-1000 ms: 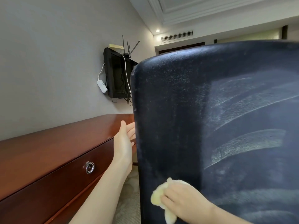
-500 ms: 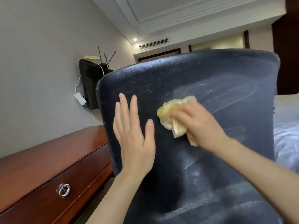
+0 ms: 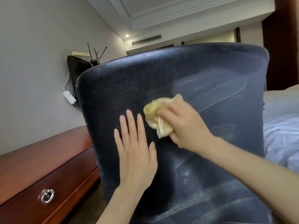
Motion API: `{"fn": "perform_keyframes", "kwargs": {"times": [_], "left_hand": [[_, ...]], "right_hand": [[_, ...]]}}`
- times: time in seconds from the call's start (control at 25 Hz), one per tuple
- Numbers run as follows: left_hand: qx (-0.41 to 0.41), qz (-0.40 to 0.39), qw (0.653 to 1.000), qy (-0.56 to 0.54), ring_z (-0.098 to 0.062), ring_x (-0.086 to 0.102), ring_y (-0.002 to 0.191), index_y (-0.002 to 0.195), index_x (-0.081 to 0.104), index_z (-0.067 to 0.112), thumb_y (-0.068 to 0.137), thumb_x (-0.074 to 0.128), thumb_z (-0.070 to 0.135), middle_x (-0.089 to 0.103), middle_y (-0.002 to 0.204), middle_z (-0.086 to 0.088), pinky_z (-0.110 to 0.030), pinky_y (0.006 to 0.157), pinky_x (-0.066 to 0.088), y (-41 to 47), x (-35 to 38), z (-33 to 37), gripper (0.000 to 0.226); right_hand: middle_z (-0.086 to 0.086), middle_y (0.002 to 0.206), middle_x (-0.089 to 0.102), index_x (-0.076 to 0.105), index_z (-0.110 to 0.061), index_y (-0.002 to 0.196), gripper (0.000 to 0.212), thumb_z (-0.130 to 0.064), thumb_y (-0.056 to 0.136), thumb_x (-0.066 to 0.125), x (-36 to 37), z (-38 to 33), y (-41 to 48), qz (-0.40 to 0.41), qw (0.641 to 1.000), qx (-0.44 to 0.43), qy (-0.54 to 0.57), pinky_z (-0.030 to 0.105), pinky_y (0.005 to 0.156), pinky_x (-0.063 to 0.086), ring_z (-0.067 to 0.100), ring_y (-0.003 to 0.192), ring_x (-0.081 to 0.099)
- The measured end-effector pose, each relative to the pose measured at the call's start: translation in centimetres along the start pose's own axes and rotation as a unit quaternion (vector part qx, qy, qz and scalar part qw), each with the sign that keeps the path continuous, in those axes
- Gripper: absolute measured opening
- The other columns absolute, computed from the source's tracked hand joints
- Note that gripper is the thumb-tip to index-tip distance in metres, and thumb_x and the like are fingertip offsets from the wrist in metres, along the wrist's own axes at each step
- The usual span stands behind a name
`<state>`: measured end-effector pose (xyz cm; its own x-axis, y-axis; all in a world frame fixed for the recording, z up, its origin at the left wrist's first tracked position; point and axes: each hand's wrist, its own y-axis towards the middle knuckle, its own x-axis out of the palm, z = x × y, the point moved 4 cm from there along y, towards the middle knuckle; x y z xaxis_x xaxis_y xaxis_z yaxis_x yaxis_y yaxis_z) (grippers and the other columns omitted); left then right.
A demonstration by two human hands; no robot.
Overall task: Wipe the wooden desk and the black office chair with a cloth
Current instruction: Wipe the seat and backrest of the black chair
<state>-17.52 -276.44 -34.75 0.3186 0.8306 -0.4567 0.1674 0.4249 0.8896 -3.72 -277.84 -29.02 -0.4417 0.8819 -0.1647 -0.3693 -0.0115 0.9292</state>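
- The black office chair (image 3: 178, 73) stands with the rear of its backrest toward the person, just beside the wooden desk (image 3: 40, 160) on the left and with a bed (image 3: 283, 135) behind it on the right.
- The right hand (image 3: 186, 125) has its fingers curled round a bunched yellow cloth (image 3: 152, 113) and presses it against the middle of the backrest.
- The left hand (image 3: 135, 152) holds nothing. It lies flat on the backrest with straight fingers, just left of and below the cloth.
- Pale streaks run across the right and lower parts of the backrest. They may be dust or drying wipe marks; from here I cannot tell which.
- The step in hand looks like the chair half of the job, namely wiping the back panel.
- The next move, I judge, calls for firm, overlapping passes toward the streaked right side and lower down. The flat hand would brace the backrest so that an office chair, which may swivel or roll, does not turn away under the pressure.
- The desk top shows a clean sheen, and its drawer with a ring pull (image 3: 47, 196) is closed. Whether it has been wiped cannot be read from its look.
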Motion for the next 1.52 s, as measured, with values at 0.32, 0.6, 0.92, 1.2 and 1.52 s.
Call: {"fn": "perform_keyframes", "kwargs": {"times": [0.32, 0.6, 0.92, 1.2, 1.52], "left_hand": [[-0.008, -0.051, 0.999, -0.016, -0.030, -0.007, 0.146, 0.150, 0.006, 0.003, 0.070, 0.026, 0.015, -0.007, 0.158, -0.015, -0.053, 0.116, 0.005, -3.3, 1.5, 1.3, 0.083], [-0.009, -0.096, 0.995, 0.000, -0.031, -0.002, 0.145, 0.149, 0.004, 0.006, 0.071, 0.049, 0.006, -0.004, 0.157, -0.013, -0.054, 0.114, 0.006, -4.3, 1.6, 1.0, 0.090], [0.019, -0.091, 0.995, 0.037, -0.030, 0.024, 0.141, 0.145, 0.029, 0.000, 0.072, 0.054, 0.020, 0.022, 0.154, -0.016, -0.057, 0.107, 0.028, -4.3, 1.5, -0.1, 0.080], [0.035, -0.088, 0.994, 0.048, -0.029, 0.027, 0.139, 0.145, 0.030, 0.002, 0.075, 0.051, 0.027, 0.025, 0.153, -0.015, -0.057, 0.105, 0.026, -4.0, 1.8, -0.6, 0.077], [0.040, -0.103, 0.994, 0.006, -0.025, 0.014, 0.145, 0.149, 0.019, 0.004, 0.084, 0.049, 0.023, 0.017, 0.157, -0.011, -0.052, 0.113, 0.020, -3.9, 1.7, -1.1, 0.075]], "right_hand": [[-0.004, 0.075, 0.058, 0.064, -0.023, 0.079, 0.028, -0.032, 0.054, 0.075, 3.2, -4.2, -13.9, -0.344, 0.931, -0.118, -0.005, 0.030, 0.082, 0.052, 0.022, 0.079, 0.061], [-0.011, 0.072, 0.056, 0.059, -0.029, 0.077, 0.009, -0.029, 0.076, 0.068, 2.4, -4.4, -16.5, -0.371, 0.874, -0.301, -0.091, 0.027, 0.088, 0.049, 0.014, 0.068, 0.056], [0.014, 0.090, 0.066, 0.070, -0.003, 0.091, 0.019, 0.004, 0.082, 0.055, -1.2, 0.4, -0.5, -0.049, 0.990, -0.120, -0.054, 0.036, 0.069, 0.040, 0.030, 0.073, 0.057], [0.011, 0.093, 0.068, 0.071, -0.003, 0.094, 0.019, -0.001, 0.081, 0.058, -2.3, 1.1, 7.1, 0.154, 0.986, 0.029, -0.055, 0.036, 0.072, 0.046, 0.033, 0.084, 0.060], [0.006, 0.089, 0.070, 0.073, -0.005, 0.085, 0.013, 0.000, 0.087, 0.062, 2.0, -2.4, -2.5, 0.064, 0.997, -0.049, -0.013, 0.037, 0.065, 0.049, 0.028, 0.074, 0.061]]}}
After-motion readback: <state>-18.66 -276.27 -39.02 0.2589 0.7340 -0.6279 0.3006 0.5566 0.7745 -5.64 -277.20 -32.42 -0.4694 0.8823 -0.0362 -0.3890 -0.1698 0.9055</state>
